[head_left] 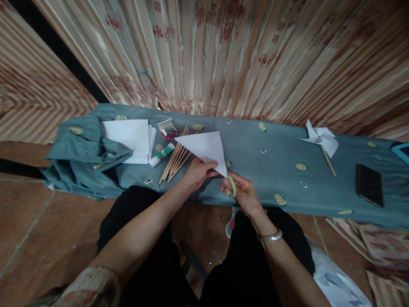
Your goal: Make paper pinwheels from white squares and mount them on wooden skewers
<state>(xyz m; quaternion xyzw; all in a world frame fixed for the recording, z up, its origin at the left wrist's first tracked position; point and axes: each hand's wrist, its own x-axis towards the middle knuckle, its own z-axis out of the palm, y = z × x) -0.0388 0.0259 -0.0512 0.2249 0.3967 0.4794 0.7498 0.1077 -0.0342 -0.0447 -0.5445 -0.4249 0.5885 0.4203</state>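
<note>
A sheet of white paper folded into a triangle [207,149] is pinched in my left hand [200,171], thumb on top. My right hand [243,191] grips a pair of scissors [232,186] by its light green handles, close to the paper's lower corner. The blades are hidden by the paper and fingers, so whether they touch it I cannot tell. Several wooden sticks [175,164] lie just left of the triangle, partly beneath its tip. Beside them are a green and white glue stick [161,154] and an open small box of metal pins [167,129].
A stack of white paper [128,138] lies at the left on the blue-green cloth [255,166], near a bunched fold. To the right are a white paper pinwheel [321,138] on a stick, a black phone [369,184] and a blue-edged object [402,151]. A pleated curtain [217,64] hangs behind.
</note>
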